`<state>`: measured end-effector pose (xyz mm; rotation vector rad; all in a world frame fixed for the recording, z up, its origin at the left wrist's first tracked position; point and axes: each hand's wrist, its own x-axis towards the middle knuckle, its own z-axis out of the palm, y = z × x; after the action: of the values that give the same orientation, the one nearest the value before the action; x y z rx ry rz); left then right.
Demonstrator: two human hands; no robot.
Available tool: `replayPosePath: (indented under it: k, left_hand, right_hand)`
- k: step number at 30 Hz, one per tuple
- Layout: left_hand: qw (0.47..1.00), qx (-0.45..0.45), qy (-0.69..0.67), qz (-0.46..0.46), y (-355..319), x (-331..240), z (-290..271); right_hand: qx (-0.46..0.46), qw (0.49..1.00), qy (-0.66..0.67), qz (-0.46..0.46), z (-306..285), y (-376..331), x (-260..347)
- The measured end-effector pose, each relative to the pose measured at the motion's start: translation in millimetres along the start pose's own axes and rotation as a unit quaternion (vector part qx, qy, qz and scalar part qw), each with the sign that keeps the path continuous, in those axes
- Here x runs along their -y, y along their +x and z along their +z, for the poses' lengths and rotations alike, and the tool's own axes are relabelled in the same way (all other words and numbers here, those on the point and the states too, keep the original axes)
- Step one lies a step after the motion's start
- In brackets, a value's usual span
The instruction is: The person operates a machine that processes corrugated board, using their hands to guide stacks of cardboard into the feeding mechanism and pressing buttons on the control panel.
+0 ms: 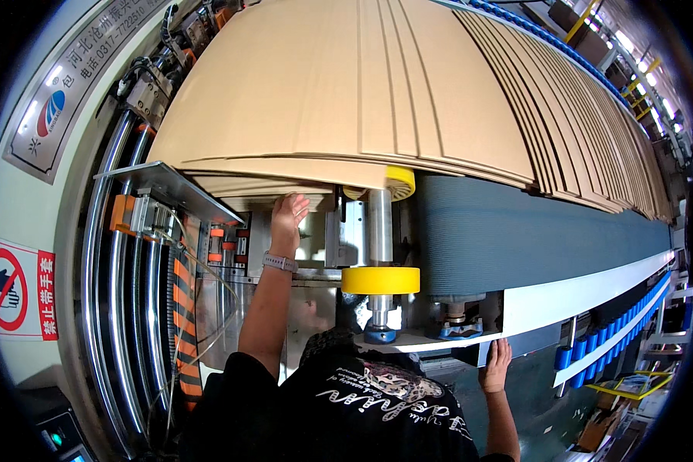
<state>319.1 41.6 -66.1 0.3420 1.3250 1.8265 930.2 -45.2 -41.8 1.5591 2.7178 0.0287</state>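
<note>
My left hand [291,214] reaches forward with its fingers stretched out, at the near edge of the lower cardboard sheets [242,185]. Whether the fingertips press on that edge I cannot tell. Above it spreads a large overlapping row of flat brown cardboard sheets [285,92], fanned out toward the right. Just right of my left hand, a metal shaft [380,231] carries a yellow roller wheel [381,280] and a second yellow wheel [401,183] under the sheets. My right hand [497,365] rests with straight fingers on the machine's white side rail [577,296], holding nothing.
A dark ribbed conveyor belt [516,235] runs right beneath the sheets. At left stand a metal bracket plate [169,189], polished vertical rods [108,269] and a black-and-orange striped guard [183,331]. Blue rollers [612,335] line the lower right. A no-gloves sign [8,289] hangs at far left.
</note>
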Motion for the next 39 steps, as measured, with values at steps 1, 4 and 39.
replayPosePath:
  k: [1, 4, 39]
  left_hand:
    - [1.0, 0.005, 0.002, 0.003, 0, -1, 4]
    - [0.998, -0.063, 0.0, -0.006, 11, 15, -1]
    - [0.971, -0.101, -0.16, -0.146, -26, 52, -8]
  right_hand:
    - [-0.004, 1.0, -0.003, -0.001, 2, -1, -2]
    - [0.001, 1.0, 0.004, 0.0, 0, 0, -1]
    - [-0.017, 1.0, 0.02, -0.008, -3, 4, 2]
